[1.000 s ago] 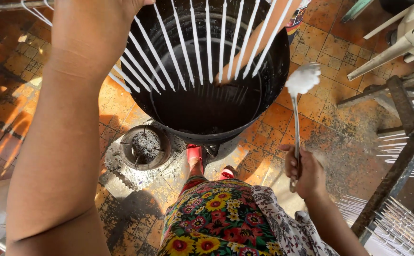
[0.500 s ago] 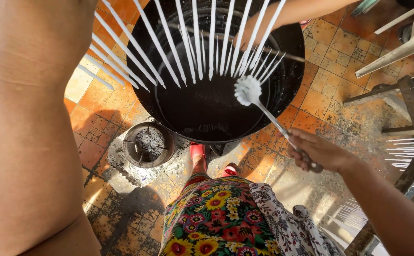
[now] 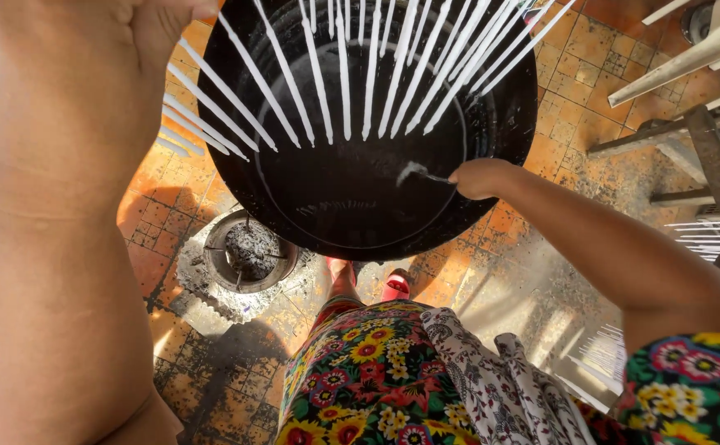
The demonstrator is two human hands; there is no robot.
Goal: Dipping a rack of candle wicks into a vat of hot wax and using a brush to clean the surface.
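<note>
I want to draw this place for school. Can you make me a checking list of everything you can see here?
Surface: orange patterned floor tiles, stained and dusty.
Job's things: big black pan with dark liquid; a row of thin white sticks fanned above it; a ladle dipped in, whitish at its tip.
Clutter: small round stove full of grey ash beside the pan.
Grippers: left hand raised at the top edge by the sticks, grip not clear; right hand shut on the ladle.
Cables: nothing seen.
Surroundings: white plastic chair, wooden frame, flowered dress, red sandals.
</note>
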